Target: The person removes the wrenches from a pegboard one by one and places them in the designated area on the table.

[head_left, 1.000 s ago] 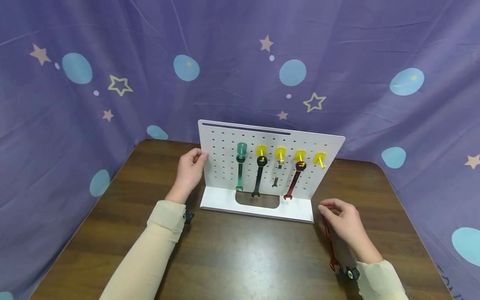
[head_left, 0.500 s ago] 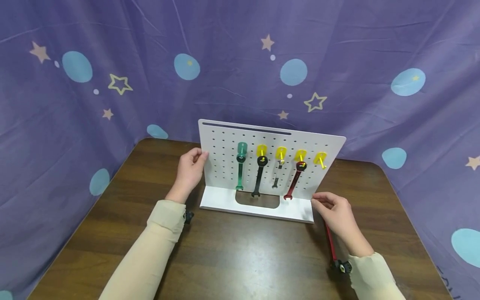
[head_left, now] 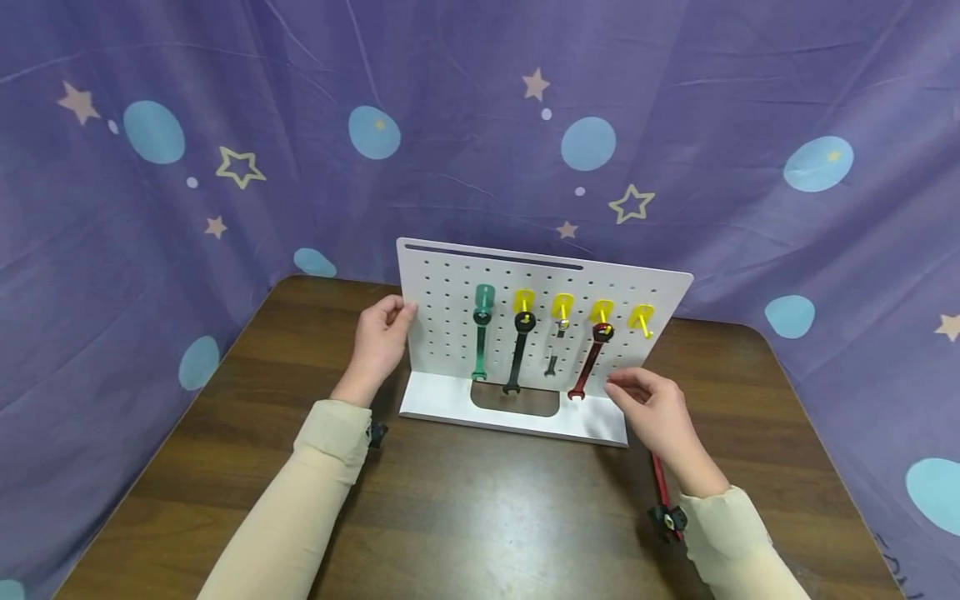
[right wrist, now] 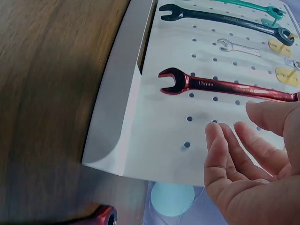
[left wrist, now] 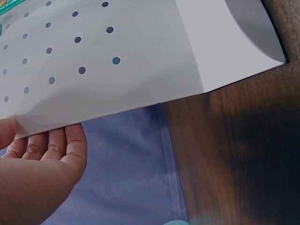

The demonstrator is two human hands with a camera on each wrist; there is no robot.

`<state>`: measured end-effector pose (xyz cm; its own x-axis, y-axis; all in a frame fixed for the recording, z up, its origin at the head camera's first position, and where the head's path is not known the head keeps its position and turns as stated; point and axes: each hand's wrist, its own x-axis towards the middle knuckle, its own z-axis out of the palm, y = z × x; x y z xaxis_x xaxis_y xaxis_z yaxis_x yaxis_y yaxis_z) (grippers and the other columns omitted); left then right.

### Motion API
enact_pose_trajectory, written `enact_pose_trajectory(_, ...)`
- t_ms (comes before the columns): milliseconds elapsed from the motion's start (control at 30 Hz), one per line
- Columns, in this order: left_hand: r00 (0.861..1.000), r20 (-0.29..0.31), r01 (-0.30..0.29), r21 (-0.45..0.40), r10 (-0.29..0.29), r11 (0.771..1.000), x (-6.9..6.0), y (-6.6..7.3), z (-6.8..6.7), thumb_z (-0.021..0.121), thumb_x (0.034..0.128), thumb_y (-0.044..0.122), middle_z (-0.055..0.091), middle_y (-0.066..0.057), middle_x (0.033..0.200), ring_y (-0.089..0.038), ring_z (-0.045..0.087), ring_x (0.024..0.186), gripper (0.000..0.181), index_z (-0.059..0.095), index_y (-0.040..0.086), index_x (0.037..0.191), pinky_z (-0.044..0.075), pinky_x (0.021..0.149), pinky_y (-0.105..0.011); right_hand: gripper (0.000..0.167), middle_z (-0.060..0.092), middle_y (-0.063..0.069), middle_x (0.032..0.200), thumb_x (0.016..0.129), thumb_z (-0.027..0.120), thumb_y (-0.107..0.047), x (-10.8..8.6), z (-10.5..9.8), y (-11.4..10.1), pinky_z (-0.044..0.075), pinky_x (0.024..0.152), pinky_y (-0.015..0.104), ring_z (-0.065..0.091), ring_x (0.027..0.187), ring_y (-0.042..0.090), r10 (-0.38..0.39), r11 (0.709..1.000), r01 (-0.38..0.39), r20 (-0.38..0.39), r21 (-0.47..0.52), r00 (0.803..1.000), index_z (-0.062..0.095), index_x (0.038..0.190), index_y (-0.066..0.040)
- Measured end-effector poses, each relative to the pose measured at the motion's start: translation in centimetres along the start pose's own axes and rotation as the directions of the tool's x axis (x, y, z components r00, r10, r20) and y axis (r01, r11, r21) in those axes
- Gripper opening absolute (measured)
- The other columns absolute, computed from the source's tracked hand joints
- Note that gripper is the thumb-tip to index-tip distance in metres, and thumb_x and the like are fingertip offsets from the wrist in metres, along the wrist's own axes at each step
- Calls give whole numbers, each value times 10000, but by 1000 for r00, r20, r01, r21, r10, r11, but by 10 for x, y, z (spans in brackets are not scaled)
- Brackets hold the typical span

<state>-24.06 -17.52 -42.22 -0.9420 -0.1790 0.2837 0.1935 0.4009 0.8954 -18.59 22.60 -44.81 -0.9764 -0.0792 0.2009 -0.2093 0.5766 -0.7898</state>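
Note:
A white pegboard (head_left: 457,258) stands on the table, its left edge pinched by my left hand (head_left: 380,342). In the left wrist view the thumb is in front and the fingers (left wrist: 56,145) lie behind it. My right hand (head_left: 656,417) hovers before the board's lower right, fingers loosely bent, holding nothing. Closest to it hangs a red combination wrench (right wrist: 234,89) marked 13mm. A green wrench (head_left: 481,354), a black wrench (head_left: 518,358) and a small silver wrench (head_left: 552,365) hang left of that. Another red wrench (head_left: 660,479) lies on the table, partly hidden under the right wrist.
Yellow hooks (head_left: 562,305) and one green hook (head_left: 484,297) project from the board. The rightmost yellow hook (head_left: 641,322) carries no wrench. A brown wooden table (head_left: 487,508) lies below; a purple patterned curtain (head_left: 465,192) hangs behind.
My right hand has moved left and upward, from above the red wrench on the table to in front of the board's lower right. My left hand stays on the edge.

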Motion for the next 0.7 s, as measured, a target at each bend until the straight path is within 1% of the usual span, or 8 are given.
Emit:
enact_pose_trajectory(200, 1000, 6, 1, 1, -1, 1000, 0, 0, -1, 590, 1058, 185, 486, -82, 708, -193, 415, 627, 227, 669, -18, 994, 347, 523, -266, 218, 723, 108, 1052, 952, 740, -97, 5, 6, -7, 530, 772, 217, 691, 935, 233, -33, 999, 33, -5, 39, 999, 725, 1137, 17)
enact_pose_trajectory(300, 1000, -1, 0, -4, 0, 1000, -1, 0, 0, 595, 1055, 177, 490, -80, 702, -193, 420, 618, 224, 669, -24, 991, 350, 516, -264, 221, 710, 95, 1109, 966, 730, -130, 8, 9, -11, 536, 781, 238, 685, 953, 219, -36, 998, 36, -2, 59, 999, 726, 1155, -15)
enact_pose_trajectory(400, 1000, -5, 0, 0, 0, 1000, -1, 0, 0, 598, 1053, 168, 488, -74, 694, -189, 419, 611, 218, 669, -25, 981, 350, 512, -262, 225, 701, 82, 1144, 983, 713, -161, 11, 11, -13, 538, 795, 286, 673, 977, 215, -32, 997, 31, 11, 73, 999, 724, 1176, -47)
enact_pose_trajectory(533, 1000, -2, -7, 5, 7, 1000, -1, -1, 0, 598, 1052, 162, 480, -68, 691, -181, 408, 610, 214, 666, -26, 974, 341, 514, -263, 220, 713, 66, 1103, 987, 711, -167, 15, 13, -17, 532, 791, 322, 663, 971, 206, -38, 997, 37, 13, 74, 999, 724, 1176, -58)
enact_pose_trajectory(700, 1000, -11, -17, -9, 17, 1000, 0, 0, 1, 602, 1049, 153, 477, -68, 680, -179, 410, 601, 211, 667, -31, 966, 342, 509, -260, 202, 720, 85, 1047, 973, 720, -117, 20, 15, -23, 533, 744, 266, 671, 921, 211, -71, 993, 70, 4, 93, 997, 727, 1141, -6)
